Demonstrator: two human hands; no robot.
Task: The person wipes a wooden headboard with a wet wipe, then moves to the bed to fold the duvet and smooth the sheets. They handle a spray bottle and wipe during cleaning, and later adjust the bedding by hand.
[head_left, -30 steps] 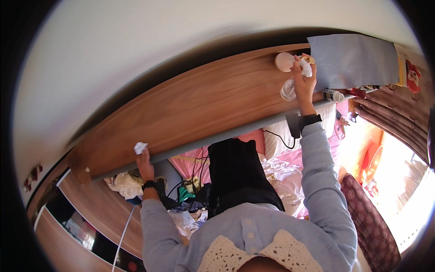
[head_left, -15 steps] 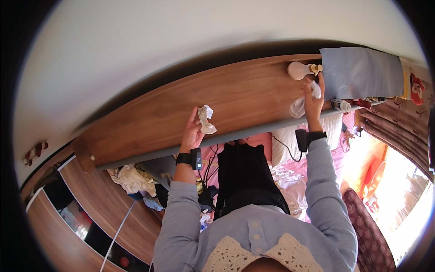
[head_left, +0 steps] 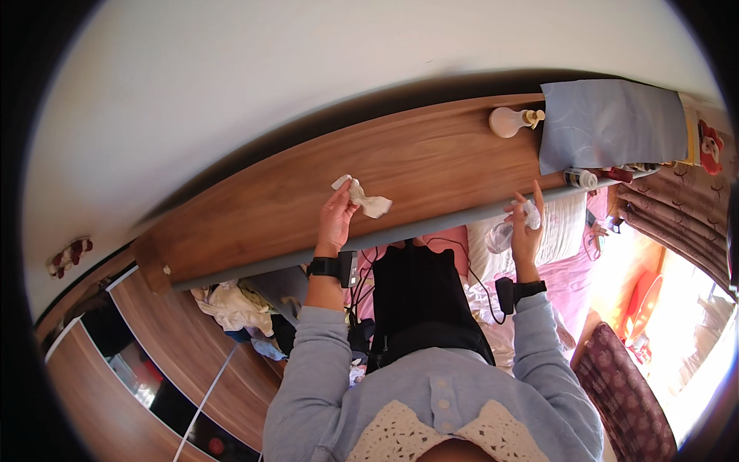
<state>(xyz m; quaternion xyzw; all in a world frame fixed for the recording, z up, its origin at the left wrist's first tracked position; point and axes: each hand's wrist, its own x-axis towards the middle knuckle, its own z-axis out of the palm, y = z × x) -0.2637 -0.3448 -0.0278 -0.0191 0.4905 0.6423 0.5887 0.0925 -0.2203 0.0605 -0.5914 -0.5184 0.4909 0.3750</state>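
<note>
My left hand (head_left: 336, 220) pinches a crumpled white tissue (head_left: 371, 203) over the brown wooden shelf top (head_left: 400, 169). The tissue's loose end hangs to the right of the fingers. In my right hand (head_left: 526, 235) is a small translucent bottle (head_left: 499, 237) with a white top, tilted so its body points down and left. The right index finger stretches upward past the top. This hand is just in front of the shelf's grey front edge, above the bed. The fingers partly hide the bottle, so its exact form cannot be made out.
A pale pump bottle (head_left: 508, 122) with a gold top stands at the shelf's far right. Beside it lies a grey-blue sheet (head_left: 612, 127), with a white jar (head_left: 580, 179) at its front edge. A pillow (head_left: 564, 223), clothes (head_left: 235, 306) and dark cables lie below the shelf.
My right hand has drawn back from near the pump bottle toward me, bringing the translucent bottle off the shelf area. My left hand has shifted slightly right, and the tissue now hangs more sideways.
</note>
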